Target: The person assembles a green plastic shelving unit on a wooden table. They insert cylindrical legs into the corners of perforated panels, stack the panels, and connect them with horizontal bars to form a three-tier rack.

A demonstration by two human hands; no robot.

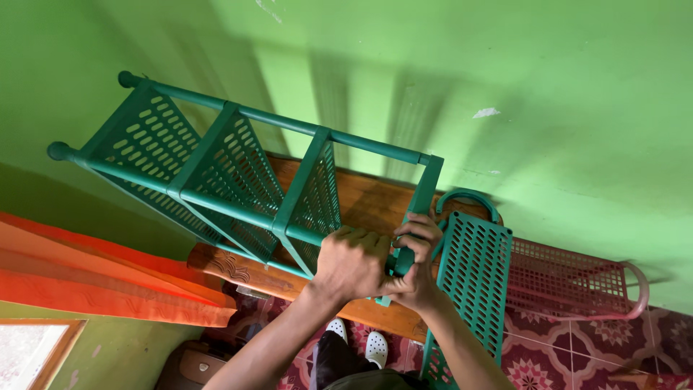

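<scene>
A green plastic shelf rack (pixel 216 166) with perforated shelves lies tilted on its side against the green wall, over a carved wooden board (pixel 238 271). My left hand (pixel 351 261) is closed around the rack's lower tube at its near end. My right hand (pixel 417 256) grips the dark green tube end (pixel 404 260) right beside it. The two hands touch each other. A loose green perforated shelf panel (pixel 473 278) stands upright just right of my right hand.
A pink perforated panel (pixel 570 282) leans on the wall at the right, above patterned floor tiles (pixel 548 361). An orange curtain (pixel 94 278) hangs at the left over a window corner (pixel 32 354). My feet in white shoes (pixel 357 343) show below.
</scene>
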